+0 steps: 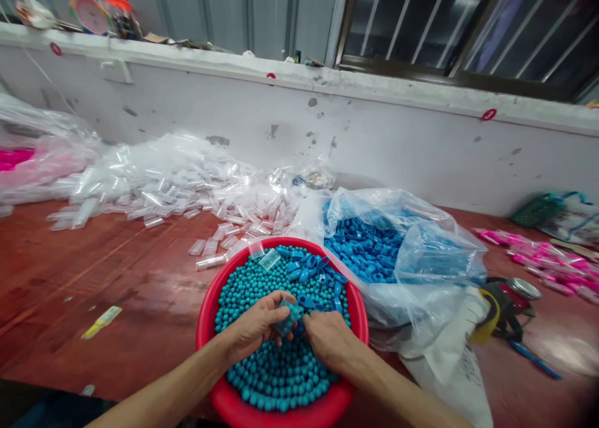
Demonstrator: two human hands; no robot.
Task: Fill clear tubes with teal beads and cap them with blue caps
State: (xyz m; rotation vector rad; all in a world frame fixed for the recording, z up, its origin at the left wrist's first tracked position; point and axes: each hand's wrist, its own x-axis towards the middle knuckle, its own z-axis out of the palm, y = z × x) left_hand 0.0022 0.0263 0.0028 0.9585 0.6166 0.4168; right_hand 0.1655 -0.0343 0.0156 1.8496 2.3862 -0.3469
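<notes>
A red basin (360,309) full of round teal beads (262,378) sits in front of me. Over the beads, my left hand (256,322) grips a small clear plastic case (289,316) with teal beads inside it. My right hand (330,337) is closed close beside the case, its back to me; its fingertips are hidden, so I cannot make out what they hold. Several blue plastic caps (309,272) lie on the beads at the basin's far right. Near the far rim rests a flat clear case (270,259).
Clear plastic cases (187,184) are heaped behind the basin to the left. An open bag of blue caps (365,247) stands at the right. Beyond it are a tape dispenser (503,306), a blue pen (536,359) and pink-filled cases (543,259). A yellow-and-white wrapper (102,322) lies left.
</notes>
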